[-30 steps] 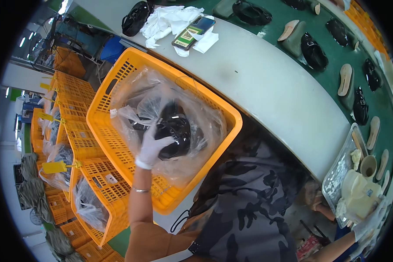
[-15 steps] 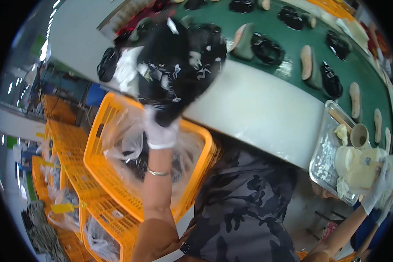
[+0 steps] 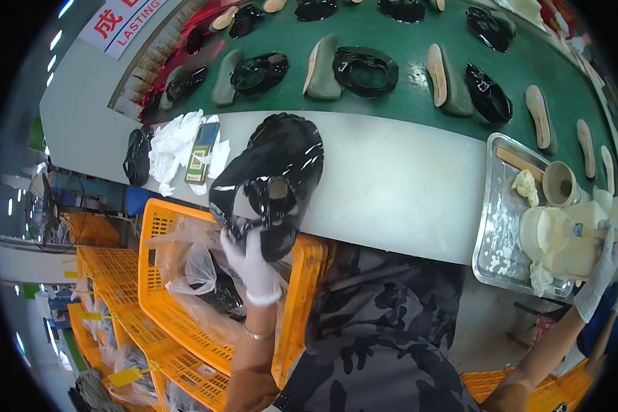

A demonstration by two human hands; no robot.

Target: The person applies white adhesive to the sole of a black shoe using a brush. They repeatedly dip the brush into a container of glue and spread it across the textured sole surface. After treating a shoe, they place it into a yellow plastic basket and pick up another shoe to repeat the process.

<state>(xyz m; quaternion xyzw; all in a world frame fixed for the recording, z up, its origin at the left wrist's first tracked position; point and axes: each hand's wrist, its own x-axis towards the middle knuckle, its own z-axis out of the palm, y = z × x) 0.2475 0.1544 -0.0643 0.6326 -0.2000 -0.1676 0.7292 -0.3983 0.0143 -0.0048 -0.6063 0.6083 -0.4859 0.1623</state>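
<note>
Your left hand [image 3: 252, 266], in a white glove, is closed on the near end of a glossy black shoe piece [image 3: 281, 165]. Some of your fingertips are hidden behind it, and it is hard to tell whether you have one piece or several together. The piece is over the near edge of the white bench [image 3: 391, 178], toward its left part; whether it rests there or hangs above, you cannot tell from here. Gripping it at the near end probably leaves its wide far part free.

Just below, the orange crate [image 3: 143, 261] stands close to the bench, likely to keep the reach short. In it, a clear bag [image 3: 182, 250] lies around more black pieces [image 3: 221, 292], perhaps to protect their shine.

Your right hand [image 3: 601, 268], also gloved, is at the right side of a cream tub [image 3: 563, 240] on the metal tray [image 3: 500, 199]. Its fingers look bent, but whether they grasp the tub or something beside it, you cannot tell. The tray probably keeps drips off the bench; a cup [image 3: 559, 184] and a flat stick [image 3: 518, 163] share it.

On the far side, the green belt [image 3: 364, 33] carries shoe forms [image 3: 323, 72] beside black pieces, presumably to keep sets together. The phone [image 3: 203, 152] lies on white paper [image 3: 173, 147] at left.
</note>
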